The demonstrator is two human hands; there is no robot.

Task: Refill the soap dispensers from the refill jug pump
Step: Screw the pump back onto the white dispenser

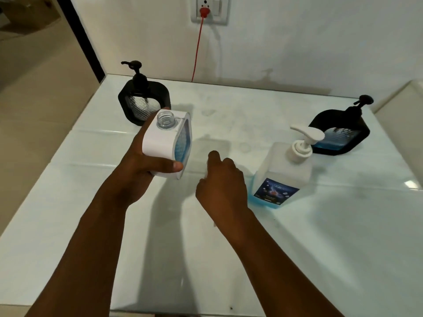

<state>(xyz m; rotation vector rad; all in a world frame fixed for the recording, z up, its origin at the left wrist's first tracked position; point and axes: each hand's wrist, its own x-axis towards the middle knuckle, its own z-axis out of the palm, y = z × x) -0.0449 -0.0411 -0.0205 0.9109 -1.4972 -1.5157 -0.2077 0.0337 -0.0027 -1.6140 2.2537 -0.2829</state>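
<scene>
My left hand (146, 170) is wrapped around one white soap dispenser (166, 143), thumb across its near edge and fingers hidden behind it, holding it tilted above the table (206, 259). Its clear threaded neck (165, 120) is open, with no pump on it, and through its textured clear side panel I see blue liquid. My right hand (220, 188) hovers just right of it, gripping nothing; its fingers curl loosely downward, and I cannot tell whether the tips touch the tabletop.

I count three dispensers in all. Beyond my left hand stands a black dispenser (144, 99) with a black pump, a rounded frame and a diamond-patterned clear window that looks colourless. At the far right stands a second black dispenser (341, 133), same shape, its window showing blue liquid low down.

There is one refill jug (282, 175), just right of my right hand: frosted, squarish plastic, one white pump (305, 138) on top, blue liquid at the bottom, a dark blue label whose print is too small to read.

The table is glossy white with faint smudges. On the wall, one socket plate (209, 10), cut off at the top, holds a red plug with one red cord (197, 51) hanging behind the table.
</scene>
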